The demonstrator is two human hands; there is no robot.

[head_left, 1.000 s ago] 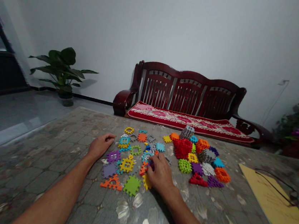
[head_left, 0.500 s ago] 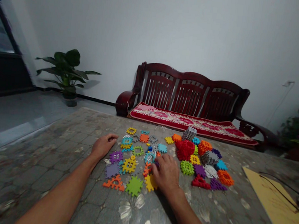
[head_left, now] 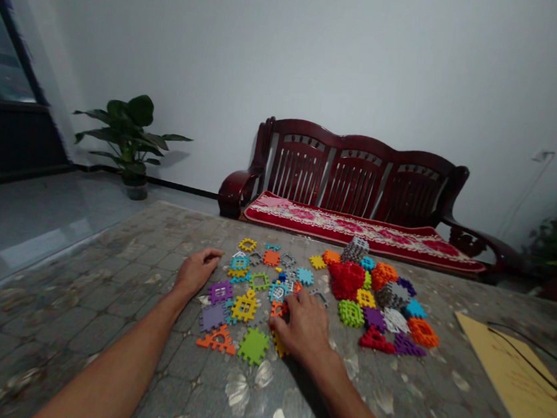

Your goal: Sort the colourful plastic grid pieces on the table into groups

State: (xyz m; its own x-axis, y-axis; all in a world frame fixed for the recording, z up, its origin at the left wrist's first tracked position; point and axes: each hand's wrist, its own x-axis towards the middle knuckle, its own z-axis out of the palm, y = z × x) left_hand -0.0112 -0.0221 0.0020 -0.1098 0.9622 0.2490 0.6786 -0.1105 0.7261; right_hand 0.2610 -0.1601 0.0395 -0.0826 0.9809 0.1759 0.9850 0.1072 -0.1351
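My left hand (head_left: 197,271) rests on the table at the left edge of the spread-out plastic interlocking blocks, fingers loosely extended and holding nothing. My right hand (head_left: 308,326) is over the right side of this spread, palm down. Its thumb stands apart from the fingers, beside an orange block (head_left: 278,308); whether they touch it is unclear. A yellow block (head_left: 279,344) is partly hidden under that hand. Nearby lie a light blue window block (head_left: 277,293), a green square block (head_left: 253,346), a yellow window block (head_left: 244,307), a purple window block (head_left: 220,291) and an orange triangular block (head_left: 218,340).
To the right, more blocks are grouped by colour, with a red pile (head_left: 347,280) and grey stacks (head_left: 356,249). A yellow sheet (head_left: 510,383) with a black cable (head_left: 526,355) lies at the table's right. Behind stands a wooden bench (head_left: 352,177); a potted plant (head_left: 133,132) is at left.
My right hand has shifted slightly left over the orange block, its thumb now spread further from the fingers. My left hand stays in place. The view has turned slightly.
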